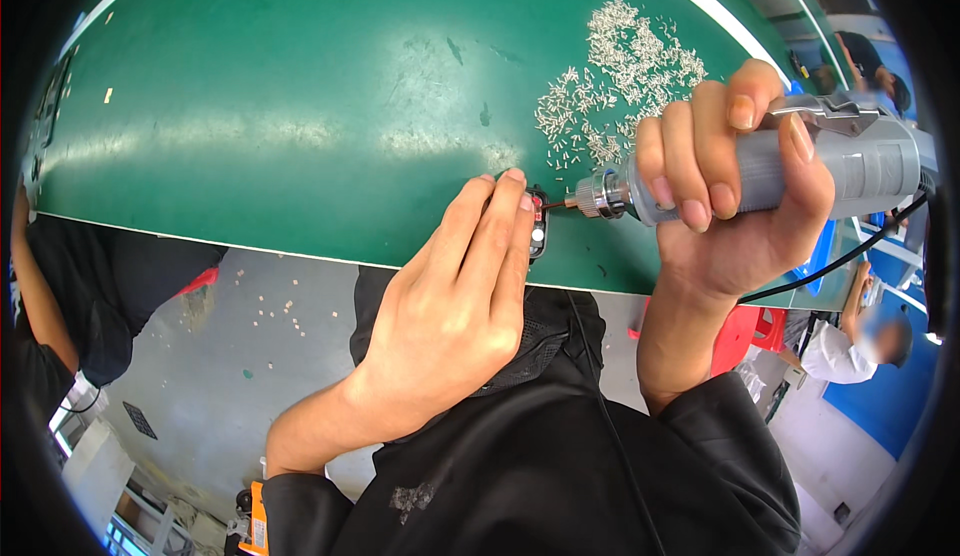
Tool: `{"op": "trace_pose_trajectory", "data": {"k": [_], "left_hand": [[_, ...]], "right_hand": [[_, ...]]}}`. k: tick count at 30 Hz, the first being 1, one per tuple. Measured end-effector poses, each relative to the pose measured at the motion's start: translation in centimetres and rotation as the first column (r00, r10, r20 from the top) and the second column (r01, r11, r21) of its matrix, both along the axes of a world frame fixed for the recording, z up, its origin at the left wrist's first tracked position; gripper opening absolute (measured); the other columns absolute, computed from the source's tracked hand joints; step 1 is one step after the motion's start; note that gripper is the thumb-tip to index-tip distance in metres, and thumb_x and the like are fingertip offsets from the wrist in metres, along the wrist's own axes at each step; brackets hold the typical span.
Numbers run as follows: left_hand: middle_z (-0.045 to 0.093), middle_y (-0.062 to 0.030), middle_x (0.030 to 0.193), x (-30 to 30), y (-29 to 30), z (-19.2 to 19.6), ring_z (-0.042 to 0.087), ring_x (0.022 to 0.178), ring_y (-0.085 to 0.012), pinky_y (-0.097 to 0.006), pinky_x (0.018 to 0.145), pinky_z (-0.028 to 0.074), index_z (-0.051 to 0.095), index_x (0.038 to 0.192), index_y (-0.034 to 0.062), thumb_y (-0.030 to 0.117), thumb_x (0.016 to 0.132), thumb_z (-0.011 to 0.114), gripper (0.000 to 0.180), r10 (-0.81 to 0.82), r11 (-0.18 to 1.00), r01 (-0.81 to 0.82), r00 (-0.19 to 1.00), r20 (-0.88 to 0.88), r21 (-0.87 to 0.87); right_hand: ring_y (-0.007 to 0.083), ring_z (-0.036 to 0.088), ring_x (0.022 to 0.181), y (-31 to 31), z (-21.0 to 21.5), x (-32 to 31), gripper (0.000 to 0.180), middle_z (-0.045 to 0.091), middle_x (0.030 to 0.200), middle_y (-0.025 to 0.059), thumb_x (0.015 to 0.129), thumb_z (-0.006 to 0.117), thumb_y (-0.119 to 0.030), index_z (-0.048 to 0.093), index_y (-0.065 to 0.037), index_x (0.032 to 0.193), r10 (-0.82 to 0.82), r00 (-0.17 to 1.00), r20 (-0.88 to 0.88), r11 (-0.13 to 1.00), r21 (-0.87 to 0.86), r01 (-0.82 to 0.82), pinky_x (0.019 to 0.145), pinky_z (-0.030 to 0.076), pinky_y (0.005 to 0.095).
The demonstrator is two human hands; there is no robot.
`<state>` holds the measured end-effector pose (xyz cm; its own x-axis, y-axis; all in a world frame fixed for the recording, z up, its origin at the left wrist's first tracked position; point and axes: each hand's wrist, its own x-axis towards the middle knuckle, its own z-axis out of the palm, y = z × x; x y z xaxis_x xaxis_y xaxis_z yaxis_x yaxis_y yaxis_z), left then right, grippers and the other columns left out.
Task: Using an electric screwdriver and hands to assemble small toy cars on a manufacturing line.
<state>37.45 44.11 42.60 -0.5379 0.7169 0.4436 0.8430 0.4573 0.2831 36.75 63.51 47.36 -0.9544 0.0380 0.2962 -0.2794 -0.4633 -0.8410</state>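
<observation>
My right hand (735, 241) is wrapped round a grey electric screwdriver (868, 171) held nearly level. Its thin bit points left and meets a small black-cased part (538, 241) near the table's front edge. Red and whitish details show inside that casing. From the left, my left hand (445, 306) presses its fingers on the part and steadies it against the green tabletop (300, 86). Those fingertips cover much of the casing, so I cannot tell whether a screw sits under the bit.
Loose small silver screws (635, 61) lie scattered beyond the screwdriver. A black cable (850, 256) trails from the tool's rear. A red stool (745, 336) stands below the table at right. Other people sit at the far left and right.
</observation>
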Motion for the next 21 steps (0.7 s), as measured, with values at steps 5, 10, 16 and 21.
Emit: {"op": "trace_pose_trajectory", "data": {"k": [5, 10, 16, 21], "left_hand": [[0.062, -0.0234, 0.108, 0.0, 0.0, -0.3, 0.058, 0.103, -0.0321, -0.032, 0.082, 0.055, 0.066, 0.096, -0.0137, -0.002, 0.061, 0.063, 0.037, 0.02, 1.0, -0.019, 0.999, -0.033, 0.005], [0.06, -0.0225, 0.114, 0.2, -0.2, 0.0, 0.059, 0.103, -0.0334, -0.035, 0.081, 0.055, 0.063, 0.099, -0.0141, -0.004, 0.064, 0.064, 0.036, -0.002, 1.0, 0.002, 0.999, 0.034, 0.006], [0.057, -0.0216, 0.121, 0.5, -0.2, 0.9, 0.057, 0.104, -0.0356, -0.04, 0.083, 0.053, 0.06, 0.102, -0.0147, -0.003, 0.066, 0.069, 0.039, -0.016, 0.997, -0.011, 0.943, 0.331, 0.078], [0.057, -0.0207, 0.121, 0.6, -0.2, 0.2, 0.057, 0.104, -0.0359, -0.04, 0.082, 0.052, 0.06, 0.102, -0.014, -0.001, 0.066, 0.07, 0.039, -0.006, 0.99, -0.036, 0.956, 0.294, 0.135]], "right_hand": [[0.0066, 0.037, 0.044, 0.0, 0.0, 0.0, 0.025, 0.039, 0.053, -0.0034, 0.092, 0.045, -0.029, 0.047, -0.005, 0.091, -0.037, 0.999, 0.027, 0.999, -0.035, 0.037, 0.05, 0.033, 0.0251], [0.0062, 0.036, 0.043, 0.1, 0.1, 0.3, 0.023, 0.039, 0.054, -0.0038, 0.092, 0.045, -0.029, 0.046, -0.006, 0.089, -0.029, 0.999, 0.027, 0.998, -0.05, 0.03, 0.05, 0.033, 0.0243], [0.0079, 0.042, 0.046, 0.3, -0.1, 0.9, 0.016, 0.041, 0.055, -0.0021, 0.093, 0.047, -0.021, 0.044, -0.006, 0.09, 0.043, 0.998, 0.038, 0.958, -0.286, -0.031, 0.053, 0.037, 0.0246], [0.0085, 0.043, 0.046, -0.4, -0.5, 1.6, 0.015, 0.042, 0.055, -0.0015, 0.092, 0.05, -0.018, 0.043, -0.006, 0.088, 0.063, 0.997, 0.055, 0.892, -0.451, -0.032, 0.054, 0.038, 0.0248]]}}
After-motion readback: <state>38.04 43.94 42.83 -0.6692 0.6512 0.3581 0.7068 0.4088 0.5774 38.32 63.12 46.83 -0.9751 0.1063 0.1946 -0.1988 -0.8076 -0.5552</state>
